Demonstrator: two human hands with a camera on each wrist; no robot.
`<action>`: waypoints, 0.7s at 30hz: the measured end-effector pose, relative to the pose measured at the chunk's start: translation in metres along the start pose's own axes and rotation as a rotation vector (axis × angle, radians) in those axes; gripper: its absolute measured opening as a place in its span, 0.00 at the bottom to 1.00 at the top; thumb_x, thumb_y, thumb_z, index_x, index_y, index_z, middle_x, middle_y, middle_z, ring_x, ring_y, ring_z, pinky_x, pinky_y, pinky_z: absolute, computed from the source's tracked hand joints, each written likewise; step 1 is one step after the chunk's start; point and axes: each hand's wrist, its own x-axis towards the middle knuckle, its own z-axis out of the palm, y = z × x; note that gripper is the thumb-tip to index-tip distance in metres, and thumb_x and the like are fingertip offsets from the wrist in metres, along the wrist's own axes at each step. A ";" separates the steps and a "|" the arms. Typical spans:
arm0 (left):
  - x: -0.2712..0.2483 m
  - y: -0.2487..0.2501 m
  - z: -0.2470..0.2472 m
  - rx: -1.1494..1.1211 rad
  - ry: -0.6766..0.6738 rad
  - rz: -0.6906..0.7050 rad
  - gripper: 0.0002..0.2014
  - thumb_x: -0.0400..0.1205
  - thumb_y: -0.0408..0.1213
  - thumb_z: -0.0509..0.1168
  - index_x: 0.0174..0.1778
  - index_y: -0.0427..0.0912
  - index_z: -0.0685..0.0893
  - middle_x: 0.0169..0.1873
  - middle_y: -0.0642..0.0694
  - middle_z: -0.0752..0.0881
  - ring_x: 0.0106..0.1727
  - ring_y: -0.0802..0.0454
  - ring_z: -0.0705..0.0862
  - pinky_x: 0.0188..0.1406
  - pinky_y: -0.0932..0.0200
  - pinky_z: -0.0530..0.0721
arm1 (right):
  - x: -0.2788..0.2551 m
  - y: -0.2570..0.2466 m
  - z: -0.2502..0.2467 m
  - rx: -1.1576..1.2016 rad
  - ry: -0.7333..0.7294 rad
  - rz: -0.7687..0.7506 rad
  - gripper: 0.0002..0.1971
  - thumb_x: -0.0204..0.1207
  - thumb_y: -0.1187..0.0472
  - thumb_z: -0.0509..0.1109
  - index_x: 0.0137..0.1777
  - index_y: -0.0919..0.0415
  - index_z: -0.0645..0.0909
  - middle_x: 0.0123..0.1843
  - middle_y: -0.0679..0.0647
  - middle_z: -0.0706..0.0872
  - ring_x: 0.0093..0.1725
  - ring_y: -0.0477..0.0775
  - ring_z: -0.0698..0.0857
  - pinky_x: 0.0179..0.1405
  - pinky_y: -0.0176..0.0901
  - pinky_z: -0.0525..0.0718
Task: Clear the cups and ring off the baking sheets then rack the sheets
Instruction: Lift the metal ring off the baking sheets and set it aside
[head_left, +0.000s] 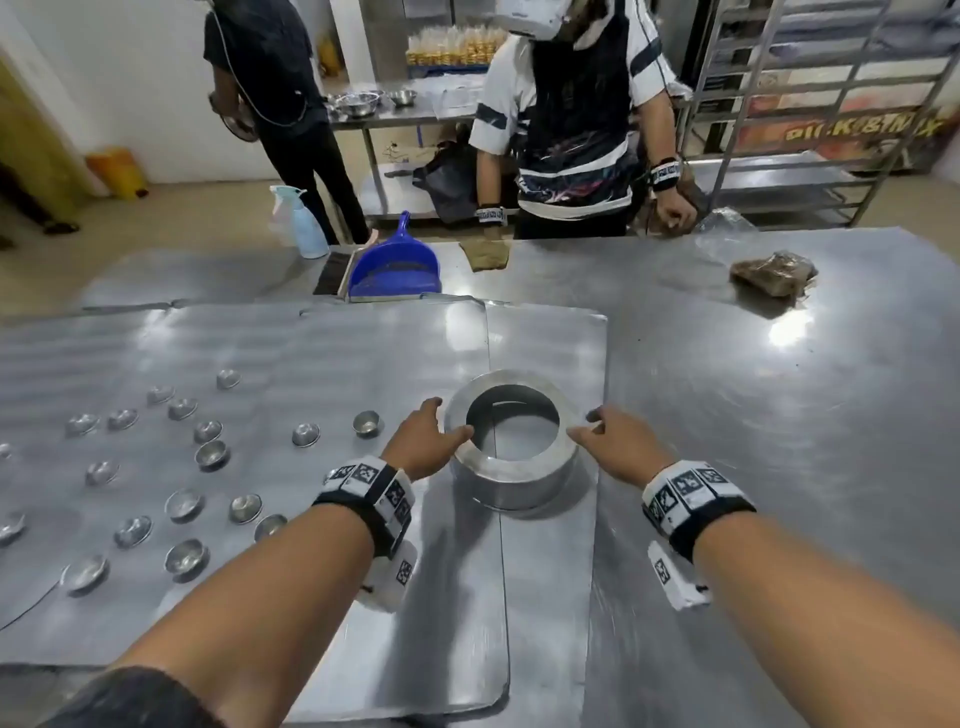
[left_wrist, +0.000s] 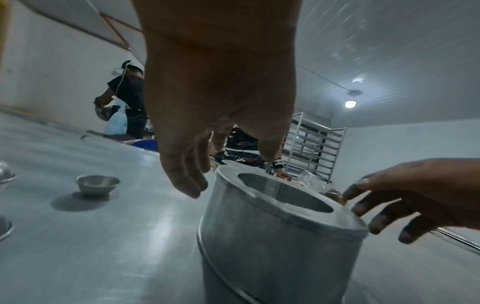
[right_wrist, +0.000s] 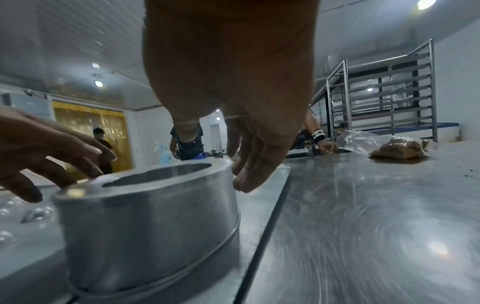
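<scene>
now the ring (head_left: 514, 441) stands upright across the seam of two baking sheets (head_left: 322, 353) on the desk (head_left: 753, 415). left hand (head_left: 423, 439) and right hand (head_left: 615, 447) flank it, fingers spread, gripping nothing. best to press both walls evenly and lift straight, clear of the cups (head_left: 208, 452).

bakery kitchen (steel table (head_left: 753, 415), rack (head_left: 810, 104))

Bare forearms; each wrist wears a black band (head_left: 698, 506) with white marker tiles; dark sleeve (head_left: 130, 699) at left elbow.
</scene>
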 end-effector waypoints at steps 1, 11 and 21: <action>0.007 -0.004 0.003 -0.034 -0.011 -0.020 0.41 0.81 0.58 0.70 0.86 0.45 0.63 0.77 0.37 0.77 0.74 0.37 0.79 0.73 0.41 0.79 | 0.005 -0.001 0.005 0.021 -0.015 0.040 0.32 0.81 0.38 0.66 0.78 0.57 0.72 0.72 0.57 0.83 0.65 0.59 0.83 0.61 0.50 0.79; 0.053 -0.032 0.018 -0.371 -0.265 -0.070 0.31 0.77 0.55 0.76 0.75 0.61 0.73 0.42 0.44 0.89 0.34 0.50 0.85 0.31 0.57 0.83 | 0.035 0.011 0.035 0.197 -0.122 0.189 0.33 0.75 0.31 0.66 0.70 0.55 0.76 0.62 0.54 0.86 0.55 0.59 0.87 0.56 0.58 0.86; 0.061 -0.017 0.003 -0.364 -0.235 0.123 0.28 0.78 0.46 0.78 0.73 0.62 0.78 0.51 0.48 0.90 0.47 0.51 0.89 0.34 0.66 0.83 | 0.040 -0.002 0.024 0.244 -0.069 0.094 0.22 0.79 0.33 0.65 0.56 0.50 0.81 0.48 0.52 0.90 0.43 0.54 0.89 0.47 0.57 0.91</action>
